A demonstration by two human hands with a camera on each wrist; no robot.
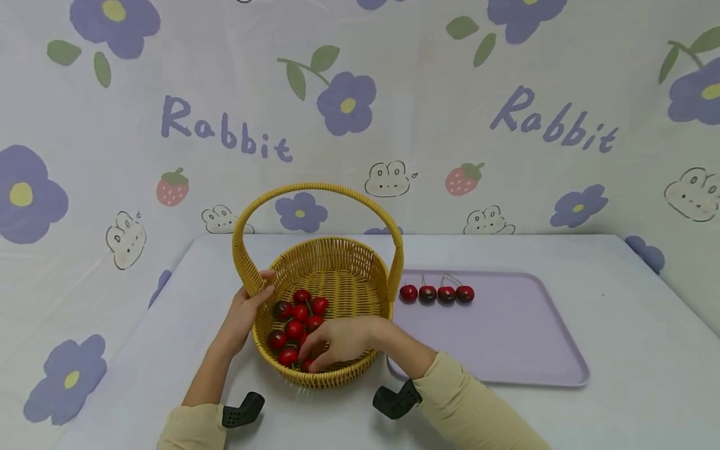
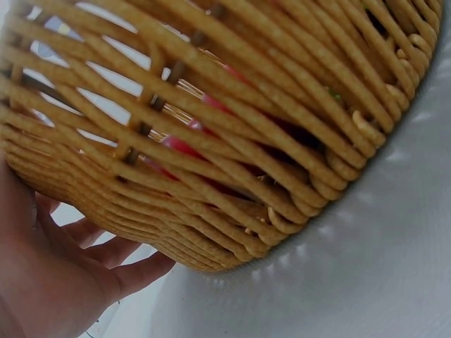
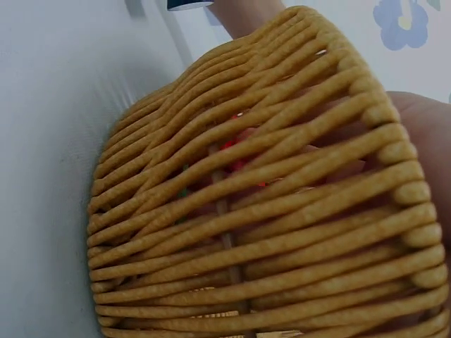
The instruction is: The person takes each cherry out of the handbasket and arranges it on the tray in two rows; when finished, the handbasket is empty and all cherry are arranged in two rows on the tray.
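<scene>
A white table [image 1: 619,350] stands before a backdrop [image 1: 427,112] printed with purple flowers, rabbits and strawberries.

Basket [image 1: 337,262] handle [image 1: 317,187] arches overhead, leaving entry from the front; right of the basket, four cherries [image 1: 436,293] line the tray's [image 1: 506,350] far edge.

A yellow woven basket [image 1: 337,275] with a tall arched handle stands upright on the table, just left of the tray. Glossy red cherries [image 1: 296,328] lie heaped in its near-left part.
</scene>
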